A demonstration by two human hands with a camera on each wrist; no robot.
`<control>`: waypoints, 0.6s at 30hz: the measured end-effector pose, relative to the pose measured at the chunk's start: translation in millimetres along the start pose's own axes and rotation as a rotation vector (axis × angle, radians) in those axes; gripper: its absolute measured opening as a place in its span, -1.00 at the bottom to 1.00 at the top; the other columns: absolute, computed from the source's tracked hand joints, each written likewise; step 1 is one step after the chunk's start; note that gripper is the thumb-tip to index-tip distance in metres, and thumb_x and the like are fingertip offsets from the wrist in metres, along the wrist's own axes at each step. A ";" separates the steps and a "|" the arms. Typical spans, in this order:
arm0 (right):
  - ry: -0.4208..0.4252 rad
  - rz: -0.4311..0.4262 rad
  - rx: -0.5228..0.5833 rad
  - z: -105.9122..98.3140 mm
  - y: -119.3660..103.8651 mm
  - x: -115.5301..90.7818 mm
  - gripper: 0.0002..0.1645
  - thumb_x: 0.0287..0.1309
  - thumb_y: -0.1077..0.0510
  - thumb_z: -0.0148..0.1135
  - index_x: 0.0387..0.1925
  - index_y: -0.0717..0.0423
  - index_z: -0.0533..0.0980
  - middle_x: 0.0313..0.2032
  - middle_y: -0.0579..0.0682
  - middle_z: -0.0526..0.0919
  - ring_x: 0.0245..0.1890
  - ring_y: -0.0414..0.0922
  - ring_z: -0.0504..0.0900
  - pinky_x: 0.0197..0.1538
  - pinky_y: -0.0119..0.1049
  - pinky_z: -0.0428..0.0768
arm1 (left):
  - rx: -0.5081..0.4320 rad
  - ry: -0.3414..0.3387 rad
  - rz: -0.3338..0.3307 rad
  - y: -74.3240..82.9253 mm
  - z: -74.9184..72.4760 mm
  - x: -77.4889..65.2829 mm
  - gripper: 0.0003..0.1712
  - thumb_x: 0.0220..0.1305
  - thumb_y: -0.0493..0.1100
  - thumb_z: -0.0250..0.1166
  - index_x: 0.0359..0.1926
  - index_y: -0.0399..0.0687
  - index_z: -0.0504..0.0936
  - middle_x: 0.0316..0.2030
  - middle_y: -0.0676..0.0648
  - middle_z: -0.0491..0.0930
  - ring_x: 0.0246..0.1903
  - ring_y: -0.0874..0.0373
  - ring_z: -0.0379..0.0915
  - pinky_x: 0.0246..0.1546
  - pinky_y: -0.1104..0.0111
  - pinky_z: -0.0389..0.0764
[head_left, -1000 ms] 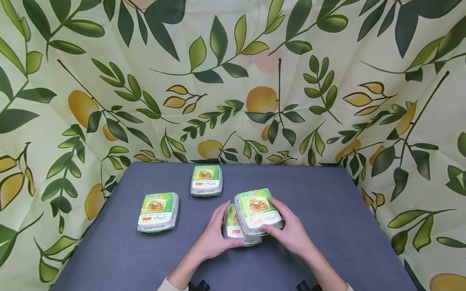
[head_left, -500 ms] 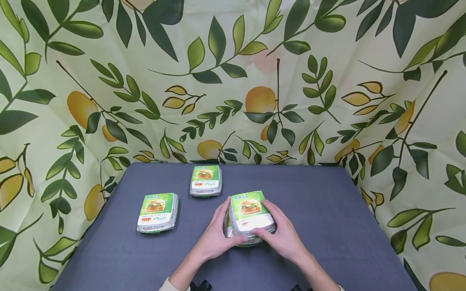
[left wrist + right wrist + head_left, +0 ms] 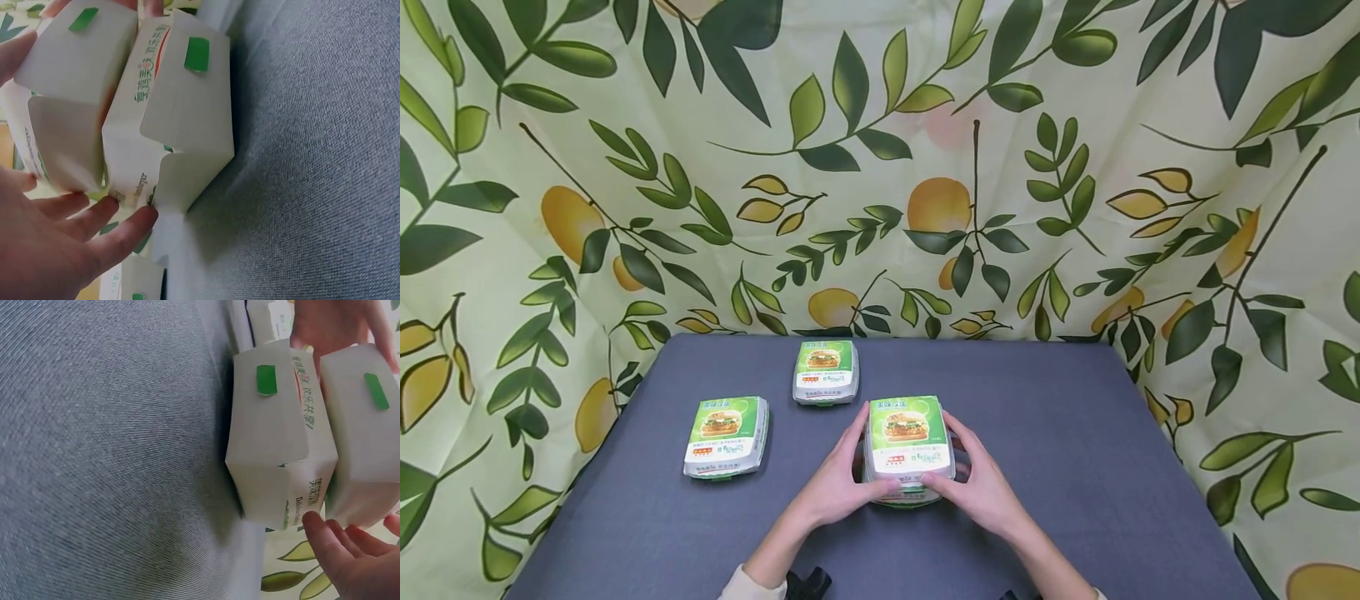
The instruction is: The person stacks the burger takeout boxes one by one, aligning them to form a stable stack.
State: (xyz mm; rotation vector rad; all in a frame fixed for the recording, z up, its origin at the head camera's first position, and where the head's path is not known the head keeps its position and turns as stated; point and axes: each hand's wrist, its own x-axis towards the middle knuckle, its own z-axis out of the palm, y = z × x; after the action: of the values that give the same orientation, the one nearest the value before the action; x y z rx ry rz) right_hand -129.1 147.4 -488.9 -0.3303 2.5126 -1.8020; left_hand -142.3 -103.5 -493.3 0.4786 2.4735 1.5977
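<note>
Two burger boxes stand stacked in the middle of the table. The upper burger box [image 3: 910, 429] has a green and white lid with a burger picture; the lower burger box [image 3: 187, 106] sits on the cloth, mostly hidden under it in the head view. My left hand [image 3: 838, 483] holds the stack from the left, thumb at the upper box's front and fingertips along the sides of both. My right hand [image 3: 988, 492] grips the upper box from the right, thumb on its front edge. A fingertip touches the lower box in the right wrist view.
Two more burger boxes lie to the left on the grey-blue tablecloth [image 3: 1075, 433]: a near burger box [image 3: 726, 437] and a far burger box [image 3: 825, 372]. A leaf-and-fruit patterned curtain [image 3: 880, 183] hangs behind the table and along both sides.
My right hand has brought the upper burger box left and squared it over the lower one. My left hand has stayed beside the stack; its thumb now meets the upper box.
</note>
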 end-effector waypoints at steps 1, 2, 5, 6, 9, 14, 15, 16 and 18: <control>-0.001 -0.004 0.007 0.6 1.4 0.3 0.13 0.04 0.04 0.60 0.55 -0.04 0.17 0.40 0.08 0.32 0.29 0.08 0.37 0.12 -0.21 0.58 | -0.002 -0.006 0.004 -0.6 -0.8 0.3 0.31 0.09 0.21 0.54 0.64 0.29 -0.16 0.60 -0.05 -0.08 0.49 -0.05 0.00 0.35 -0.13 0.21; -0.002 -0.010 0.016 1.2 2.9 0.5 0.13 0.04 0.05 0.60 0.55 -0.05 0.17 0.40 0.07 0.31 0.30 0.08 0.36 0.13 -0.20 0.58 | -0.010 -0.011 0.006 -1.1 -1.6 0.6 0.30 0.11 0.19 0.54 0.64 0.28 -0.16 0.60 -0.05 -0.08 0.48 -0.04 0.02 0.34 -0.11 0.25; 0.001 -0.026 0.040 4.1 7.2 0.4 0.11 0.05 0.08 0.59 0.55 -0.07 0.17 0.42 0.05 0.29 0.31 0.09 0.36 0.10 -0.19 0.59 | -0.030 -0.025 0.015 -2.4 -3.0 1.6 0.28 0.15 0.14 0.53 0.65 0.21 -0.17 0.60 -0.04 -0.09 0.46 0.00 0.06 0.30 -0.04 0.36; 0.000 -0.031 0.051 5.1 8.4 0.3 0.11 0.06 0.09 0.58 0.55 -0.08 0.16 0.43 0.05 0.28 0.31 0.10 0.36 0.08 -0.19 0.59 | -0.032 -0.029 0.017 -2.9 -3.2 1.7 0.28 0.16 0.12 0.52 0.65 0.19 -0.17 0.60 -0.03 -0.10 0.45 0.02 0.06 0.29 -0.01 0.38; 0.010 -0.032 0.066 8.1 11.1 -0.4 0.10 0.07 0.10 0.57 0.55 -0.10 0.16 0.44 0.03 0.28 0.31 0.12 0.37 0.05 -0.23 0.58 | -0.031 -0.033 0.025 -2.7 -3.7 1.4 0.28 0.18 0.09 0.52 0.65 0.12 -0.18 0.60 -0.05 -0.09 0.45 0.04 0.06 0.28 0.01 0.40; 0.026 -0.043 0.085 11.6 10.7 -1.4 0.09 0.06 0.13 0.57 0.54 -0.07 0.18 0.44 0.05 0.29 0.30 0.13 0.39 0.08 -0.25 0.59 | -0.028 -0.037 0.024 -2.1 -4.8 1.2 0.28 0.17 0.09 0.52 0.65 0.12 -0.19 0.60 -0.06 -0.09 0.44 0.06 0.07 0.27 0.08 0.41; 0.031 -0.043 0.082 12.2 10.2 -1.7 0.09 0.06 0.12 0.57 0.54 -0.07 0.18 0.44 0.05 0.29 0.30 0.12 0.39 0.08 -0.25 0.58 | -0.036 -0.041 0.027 -2.5 -5.0 1.7 0.28 0.18 0.08 0.51 0.65 0.11 -0.19 0.60 -0.06 -0.09 0.44 0.06 0.07 0.26 0.11 0.42; 0.034 -0.043 0.079 12.5 9.8 -2.1 0.09 0.06 0.12 0.57 0.54 -0.08 0.19 0.43 0.05 0.30 0.29 0.11 0.40 0.09 -0.25 0.58 | -0.051 -0.046 0.030 -2.8 -5.3 2.3 0.28 0.18 0.06 0.52 0.65 0.12 -0.19 0.59 -0.06 -0.08 0.44 0.06 0.09 0.25 0.13 0.44; 0.042 -0.040 0.065 12.9 9.7 -2.7 0.09 0.06 0.09 0.58 0.54 -0.10 0.19 0.43 0.02 0.31 0.28 0.08 0.41 0.10 -0.25 0.58 | -0.081 -0.054 0.038 -3.7 -6.0 3.7 0.26 0.19 0.01 0.52 0.65 0.11 -0.17 0.58 -0.05 -0.04 0.42 0.05 0.13 0.22 0.16 0.46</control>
State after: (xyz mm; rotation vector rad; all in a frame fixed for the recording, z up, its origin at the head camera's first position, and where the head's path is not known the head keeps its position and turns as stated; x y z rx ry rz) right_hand -126.1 138.9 -502.6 -0.3460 2.4854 -1.9209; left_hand -148.3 -108.7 -494.0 0.5530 2.3638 1.6691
